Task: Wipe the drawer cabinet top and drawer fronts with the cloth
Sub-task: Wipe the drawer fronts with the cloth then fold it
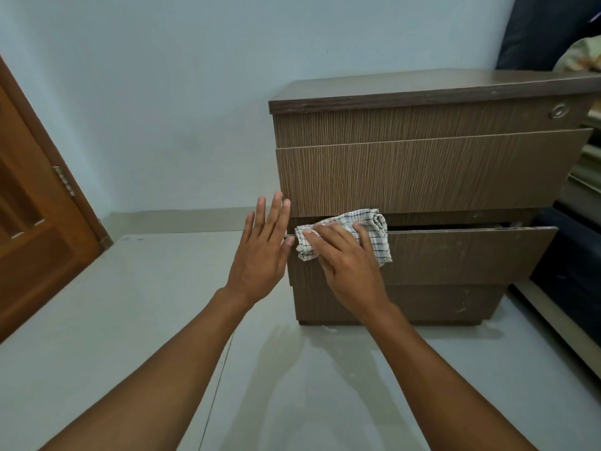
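Right hand (344, 262) is pressing white checked cloth (370, 229) flat onto ajar brown wood-grain drawer (471, 255); left hand (260, 252) is hovering open. Pushing risks jamming cloth inside.

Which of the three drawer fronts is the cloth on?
The lowest drawer front, just below a dark gap: the right hand presses the checked cloth over its top left edge.

Showing one drawer cabinet (422, 89), three drawer fronts (422, 177), one round lock (558, 111), one checked cloth (374, 229), two hands, namely the left hand (260, 252) and the right hand (348, 265), plus one wooden door (32, 239) carrying one hinge (65, 180).
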